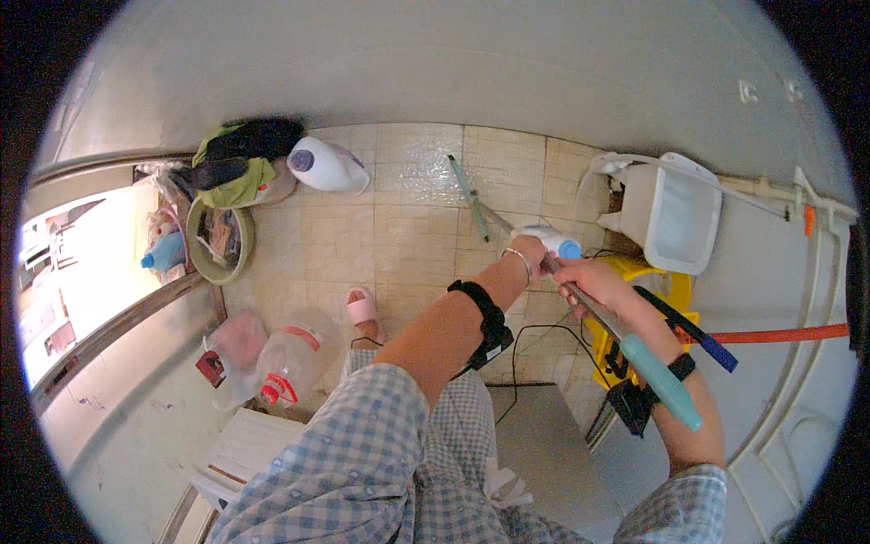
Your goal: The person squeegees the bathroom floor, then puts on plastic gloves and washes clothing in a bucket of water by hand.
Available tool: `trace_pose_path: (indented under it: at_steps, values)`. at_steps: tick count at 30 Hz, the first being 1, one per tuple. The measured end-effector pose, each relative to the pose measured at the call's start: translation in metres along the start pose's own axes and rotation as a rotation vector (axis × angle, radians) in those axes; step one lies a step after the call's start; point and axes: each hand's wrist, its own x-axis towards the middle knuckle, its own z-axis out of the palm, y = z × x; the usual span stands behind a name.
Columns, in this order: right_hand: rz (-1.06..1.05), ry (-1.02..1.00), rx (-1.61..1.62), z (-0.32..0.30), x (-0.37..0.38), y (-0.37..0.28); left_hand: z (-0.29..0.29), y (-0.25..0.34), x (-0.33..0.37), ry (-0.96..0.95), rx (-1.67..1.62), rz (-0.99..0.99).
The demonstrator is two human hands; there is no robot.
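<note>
Both my hands are wrapped round the pole of a floor squeegee (594,310). My left hand (529,253) is closed on the lower part of the pole. Just above it, my right hand (587,284) also grips the pole. The teal handle end sticks up past my right forearm. Down on the tiled floor (412,240) lies the squeegee's narrow teal head (469,198), against tiles that shine as if wet. A white bottle with a blue cap (569,249) stands just beyond my hands, partly hidden by them.
At right are a white tub (684,222), a yellow plastic container (672,286) and an orange-red strap or pole (770,335). A white jug (331,166) and a green basin (243,245) stand at left. A large clear bottle (294,355) lies near my pink slipper (359,306).
</note>
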Motion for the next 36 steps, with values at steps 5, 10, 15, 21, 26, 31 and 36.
trace_pose_path:
  at_steps: [5, 10, 15, 21, 26, 31, 36]
  values:
    - [-0.272, 0.1, -0.395, -0.031, 0.003, -0.016, 0.032, 0.028, 0.014, 0.06, -0.475, -0.029]
    - [-0.295, 0.324, -0.571, -0.022, 0.004, -0.008, 0.055, 0.057, -0.038, 0.114, -0.612, 0.05]
    - [-0.245, 0.224, -0.847, -0.033, -0.001, -0.018, 0.059, 0.049, -0.052, 0.249, -0.801, -0.104]
    - [-0.046, -0.023, -0.045, -0.057, -0.019, -0.063, 0.063, 0.081, -0.054, 0.152, -0.783, -0.065]
    - [-0.443, 0.179, 0.712, -0.042, -0.037, -0.076, 0.051, 0.111, 0.01, -0.062, -0.868, 0.007]
    - [-0.706, 0.814, -0.245, -0.039, 0.0, -0.094, 0.041, 0.137, 0.04, -0.187, -0.977, 0.02]
    - [-0.595, 1.169, -0.566, -0.039, 0.007, -0.161, 0.009, 0.174, 0.039, -0.303, -0.7, 0.074]
